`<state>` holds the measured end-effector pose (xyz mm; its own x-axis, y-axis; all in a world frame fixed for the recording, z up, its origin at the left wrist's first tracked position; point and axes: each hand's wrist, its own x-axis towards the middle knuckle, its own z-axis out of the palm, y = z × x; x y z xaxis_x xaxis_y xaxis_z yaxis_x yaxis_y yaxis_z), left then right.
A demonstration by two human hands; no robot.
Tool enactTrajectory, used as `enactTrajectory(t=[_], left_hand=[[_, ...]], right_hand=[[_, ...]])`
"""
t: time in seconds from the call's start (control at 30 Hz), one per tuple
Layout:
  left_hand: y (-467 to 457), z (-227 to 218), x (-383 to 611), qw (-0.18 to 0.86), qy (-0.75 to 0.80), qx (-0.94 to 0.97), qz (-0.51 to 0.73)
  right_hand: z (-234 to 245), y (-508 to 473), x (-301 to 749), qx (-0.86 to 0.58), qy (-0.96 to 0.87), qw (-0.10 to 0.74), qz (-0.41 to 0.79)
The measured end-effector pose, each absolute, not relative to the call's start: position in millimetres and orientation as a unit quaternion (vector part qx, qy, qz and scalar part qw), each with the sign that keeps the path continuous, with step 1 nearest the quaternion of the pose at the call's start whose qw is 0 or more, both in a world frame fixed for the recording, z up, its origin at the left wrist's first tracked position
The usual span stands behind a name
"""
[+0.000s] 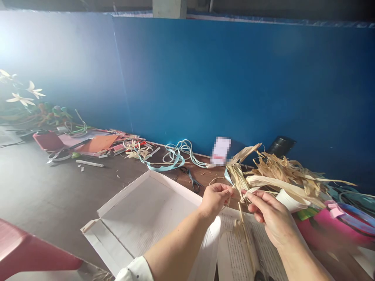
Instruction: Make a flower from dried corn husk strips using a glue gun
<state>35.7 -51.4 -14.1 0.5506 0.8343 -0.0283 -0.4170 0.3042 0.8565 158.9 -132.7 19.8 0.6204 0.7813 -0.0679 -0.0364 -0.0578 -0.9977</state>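
Over the printed pages [230, 238], the left grip [215, 200] pinches what looks like thread [227, 203], the right grip [270, 210] a pale husk [249, 193] (thin, probably brittle); a hard tug could tear the husk.

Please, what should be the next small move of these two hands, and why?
Perhaps the left hand should gently draw the thin tan string snug while the right hand steadies the small pale husk strip. Both hands pinch close together, and the string seems to curve loosely from the left fingertips.
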Motion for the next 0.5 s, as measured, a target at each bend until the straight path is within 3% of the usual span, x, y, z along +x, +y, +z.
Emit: enactTrajectory(t=[0.5], left_hand=[[-50,-15,36,0.777,0.244,0.412,0.409]], right_hand=[[25,-106,157,-0.671,-0.29,0.615,0.294]])
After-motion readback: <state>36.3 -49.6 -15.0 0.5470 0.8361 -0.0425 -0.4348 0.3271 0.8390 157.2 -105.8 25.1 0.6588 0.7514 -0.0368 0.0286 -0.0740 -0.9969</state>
